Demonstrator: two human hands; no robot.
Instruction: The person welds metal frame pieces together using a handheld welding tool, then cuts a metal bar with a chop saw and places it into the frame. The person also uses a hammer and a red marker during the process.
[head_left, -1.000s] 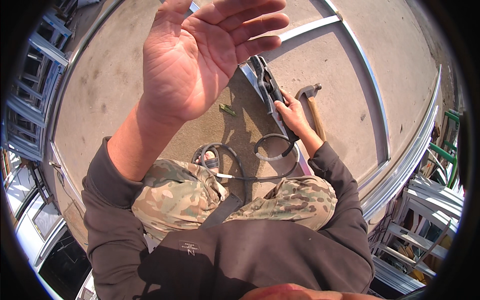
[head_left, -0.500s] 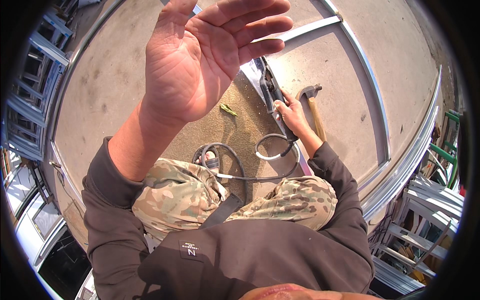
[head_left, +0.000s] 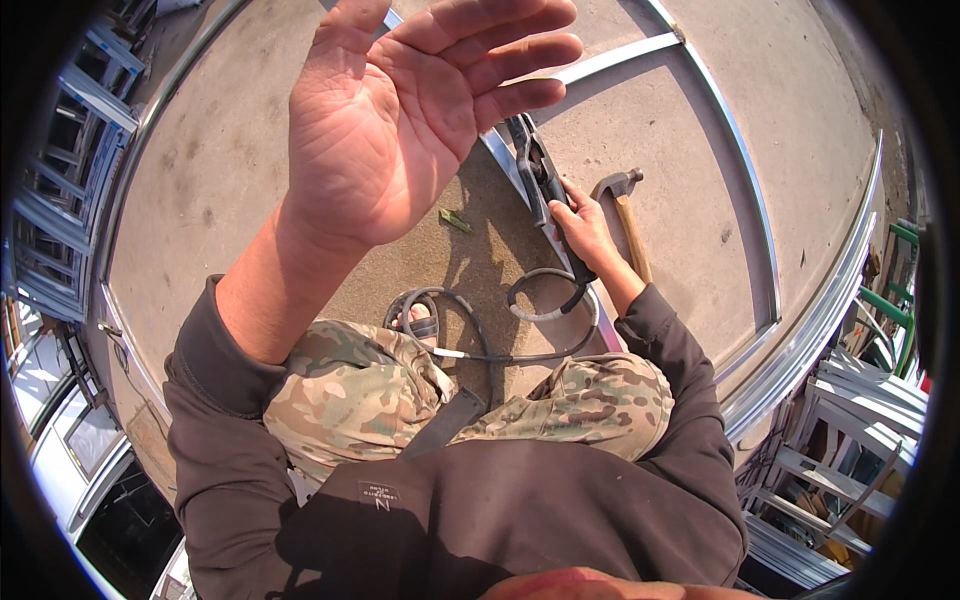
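My left hand [head_left: 385,140] is raised close to the camera, palm toward me and fingers stretched out, with nothing in it. It covers part of the metal frame beyond. Low over the ground, my right hand [head_left: 588,238] grips a black welding electrode holder [head_left: 540,172], whose front end points away and disappears near my left fingertips. A dark cable [head_left: 545,355] with pale wrapped patches loops from its rear toward my legs. Under the holder runs a shiny metal bar [head_left: 503,158]. To the right of my right hand, a hammer [head_left: 630,215] with a wooden handle lies on the concrete.
A long metal rail [head_left: 745,165] curves along the right, joined by a crossbar [head_left: 625,58]. Stacked metal lengths [head_left: 800,370] lie farther right, near green tubing [head_left: 888,305]. Metal frames [head_left: 75,200] stand at the left. A crumpled green leaf [head_left: 455,220] lies ahead of my sandalled foot [head_left: 420,318].
The bright glare on the metal and ground near the holder's front has faded, and the ground between my arms is darker. Both hands have stayed nearly still.
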